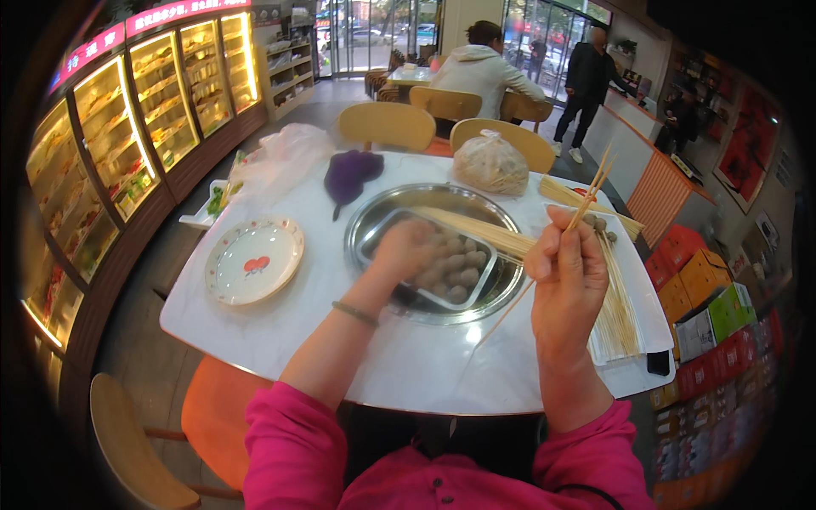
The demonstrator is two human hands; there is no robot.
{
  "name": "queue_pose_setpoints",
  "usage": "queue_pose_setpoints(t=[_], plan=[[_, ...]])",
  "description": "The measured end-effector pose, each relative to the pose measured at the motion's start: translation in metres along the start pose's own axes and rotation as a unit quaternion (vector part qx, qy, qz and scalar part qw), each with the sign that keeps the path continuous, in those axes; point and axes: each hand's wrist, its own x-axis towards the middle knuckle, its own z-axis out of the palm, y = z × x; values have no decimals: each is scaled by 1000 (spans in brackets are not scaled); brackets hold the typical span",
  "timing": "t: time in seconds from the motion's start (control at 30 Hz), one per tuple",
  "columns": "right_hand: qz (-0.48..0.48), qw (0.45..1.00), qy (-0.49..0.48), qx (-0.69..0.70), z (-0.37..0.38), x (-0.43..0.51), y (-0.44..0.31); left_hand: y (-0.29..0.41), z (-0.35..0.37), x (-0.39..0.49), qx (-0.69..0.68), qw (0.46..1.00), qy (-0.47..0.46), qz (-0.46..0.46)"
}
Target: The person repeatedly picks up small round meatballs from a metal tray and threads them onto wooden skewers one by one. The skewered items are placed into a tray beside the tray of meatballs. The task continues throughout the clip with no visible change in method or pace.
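Observation:
My left hand (408, 247) reaches into a clear plastic tray (481, 290) of greyish-brown meatballs (456, 264). Motion blurs its fingers, so whether they grip a ball is unclear. The tray rests over a round steel pot (357, 220) set in the table. A bundle of bamboo skewers (481, 231) lies across the tray's far right corner. Raised on the right, my right hand (570, 274) grips a few thin bamboo skewers (593, 191), their ends fanned above and below the fist. Beside it, a white tray (647, 319) holds skewers threaded with meatballs (599, 224) at their far ends.
On the white table (268, 338) are a floral plate (236, 280), a purple cloth item (350, 178), a tied plastic bag (491, 164), more skewers (618, 213) and a black phone-like object (658, 363). Chairs (386, 124) stand around. One person (478, 73) sits ahead; another (580, 83) stands by a counter (628, 134).

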Motion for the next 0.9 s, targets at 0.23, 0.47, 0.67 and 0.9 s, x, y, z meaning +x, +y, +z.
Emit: queue_pose_setpoints(t=[0.23,0.47,0.67,0.9], plan=[[45,999,1,28,-2,2,9,21,-28,-22,-554,831,-38,-38],[-8,1000,-15,-23,15,-5,6,16,-35,-26,-623,780,-52,16],[8,999,-45,-15,30,-13,-3,18,-37,-23,-634,772,-43,22],[359,927,-110,0,5,-25,60,4,-29,-19,-643,765,-39,14]])
